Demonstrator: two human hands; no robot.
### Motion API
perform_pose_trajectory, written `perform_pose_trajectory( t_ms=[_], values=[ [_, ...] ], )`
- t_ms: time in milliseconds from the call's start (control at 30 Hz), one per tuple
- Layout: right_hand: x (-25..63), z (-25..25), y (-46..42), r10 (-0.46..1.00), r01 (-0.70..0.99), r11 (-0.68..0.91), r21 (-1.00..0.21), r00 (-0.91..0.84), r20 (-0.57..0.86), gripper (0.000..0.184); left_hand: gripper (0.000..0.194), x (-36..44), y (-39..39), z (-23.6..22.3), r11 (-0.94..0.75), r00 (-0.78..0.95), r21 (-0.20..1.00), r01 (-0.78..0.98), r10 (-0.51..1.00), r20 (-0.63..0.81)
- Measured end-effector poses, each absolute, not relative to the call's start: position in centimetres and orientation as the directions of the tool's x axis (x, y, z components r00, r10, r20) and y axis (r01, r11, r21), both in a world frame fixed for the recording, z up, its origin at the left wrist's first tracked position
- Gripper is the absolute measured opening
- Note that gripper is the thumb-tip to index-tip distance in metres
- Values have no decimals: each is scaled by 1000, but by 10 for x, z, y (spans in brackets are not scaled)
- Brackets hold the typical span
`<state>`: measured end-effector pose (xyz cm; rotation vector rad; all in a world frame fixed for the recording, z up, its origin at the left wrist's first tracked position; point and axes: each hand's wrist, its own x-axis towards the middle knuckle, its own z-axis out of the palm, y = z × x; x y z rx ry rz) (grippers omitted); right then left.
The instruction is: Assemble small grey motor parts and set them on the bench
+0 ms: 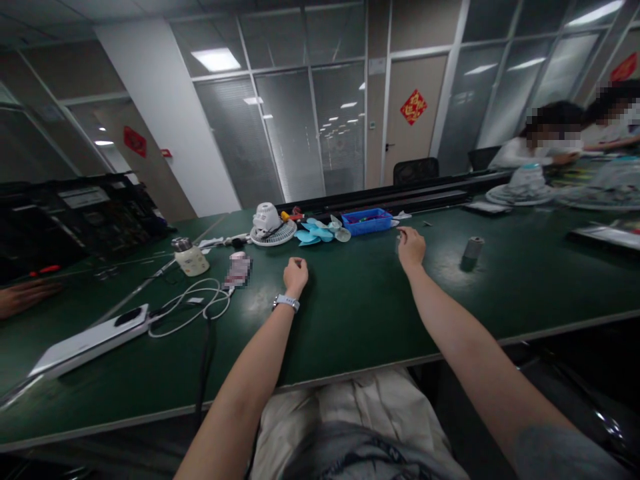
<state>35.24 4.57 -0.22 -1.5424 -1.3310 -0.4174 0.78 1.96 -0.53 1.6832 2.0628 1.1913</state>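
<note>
My left hand [296,275] rests loosely curled on the green table [350,307], with a watch [287,303] on its wrist. No object shows in its fingers. Farther right, my right hand [412,248] is held with thumb and fingers close together. A faint, see-through shape lies by its fingertips; I cannot make out what it is. Beyond that hand stands a blue tray [369,229] of small parts. Light-blue fan blades [320,231] lie left of the tray, beside a white fan body with its grille [273,230]. A grey cylinder [474,248] stands upright to the right.
On the left are a cream bottle [191,259], a white device [95,340] with cables [187,293], and a blurred-out small device [239,270]. Another person's hand [27,297] rests at the far left. Two people sit at the right, near another white fan part [527,185].
</note>
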Motion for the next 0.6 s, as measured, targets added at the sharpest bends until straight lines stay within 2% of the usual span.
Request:
perform_pose_trajectory(
  t_ms=[300,600],
  values=[
    [345,-1,44,562,870,101,-482,350,749,38,26,8,18,-5,5,-296,678,735,902,315],
    [337,0,36,608,815,-33,-579,476,636,33,25,9,18,-5,8,-289,659,752,903,318]
  ],
)
